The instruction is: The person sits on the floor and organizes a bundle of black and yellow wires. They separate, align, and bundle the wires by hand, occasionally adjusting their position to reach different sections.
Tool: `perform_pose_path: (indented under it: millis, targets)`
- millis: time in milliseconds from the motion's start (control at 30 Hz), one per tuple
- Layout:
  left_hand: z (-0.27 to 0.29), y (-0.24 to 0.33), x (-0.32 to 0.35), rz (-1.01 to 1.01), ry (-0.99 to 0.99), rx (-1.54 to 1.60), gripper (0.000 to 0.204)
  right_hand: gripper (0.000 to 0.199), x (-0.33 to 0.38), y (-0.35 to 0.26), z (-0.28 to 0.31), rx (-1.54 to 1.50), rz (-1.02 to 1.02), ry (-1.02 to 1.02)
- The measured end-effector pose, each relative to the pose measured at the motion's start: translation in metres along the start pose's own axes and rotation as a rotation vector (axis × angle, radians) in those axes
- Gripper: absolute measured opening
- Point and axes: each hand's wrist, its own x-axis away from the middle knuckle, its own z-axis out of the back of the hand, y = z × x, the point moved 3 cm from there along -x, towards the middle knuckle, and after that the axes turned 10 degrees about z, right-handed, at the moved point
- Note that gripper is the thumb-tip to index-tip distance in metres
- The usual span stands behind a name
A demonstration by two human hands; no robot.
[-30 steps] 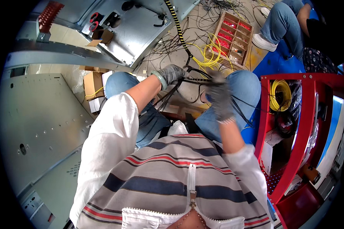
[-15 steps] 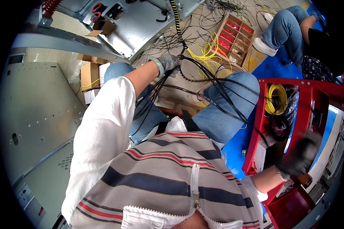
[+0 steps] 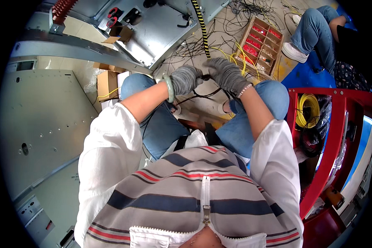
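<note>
My left hand, in a grey knit glove, is closed on a bundle of black cables above the space between my knees. My right hand, gloved alike, is beside it with its fingers curled round the same bundle. A short dark piece shows between the two hands; its kind is hidden by the fingers. From just above my right hand, a black-and-yellow spiral-wrapped harness runs up and away. Thin yellow cables come out beyond that hand.
A wooden compartment box with small red parts lies ahead to the right. Nearer on the right, a red rack holds a yellow cable coil. Metal cabinet panels stand left. Another person's legs are at the far right.
My right hand has come from the red rack at the right over to the cable bundle, beside my left hand. My left hand still holds the cables. The view has shifted slightly.
</note>
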Motion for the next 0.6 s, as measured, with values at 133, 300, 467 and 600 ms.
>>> perform_pose_path:
  millis: [133, 300, 467, 600]
  targets:
    - [-0.002, -0.011, 0.009, 0.032, -0.077, -0.115, 0.018, 0.03, -0.004, -0.006, -0.011, -0.055, 0.012, -0.366]
    - [0.004, -0.032, 0.002, 0.1, -0.039, -0.318, 0.018, 0.024, 0.013, -0.08, 0.006, 0.185, -0.011, -0.368]
    - [0.014, -0.024, 0.0, 0.028, 0.028, -0.251, 0.018, 0.02, 0.063, -0.112, -0.019, -0.086, 0.328, -0.866]
    - [0.007, -0.017, 0.005, -0.026, 0.048, -0.223, 0.019, 0.023, 0.016, -0.033, -0.006, 0.082, -0.01, -0.378]
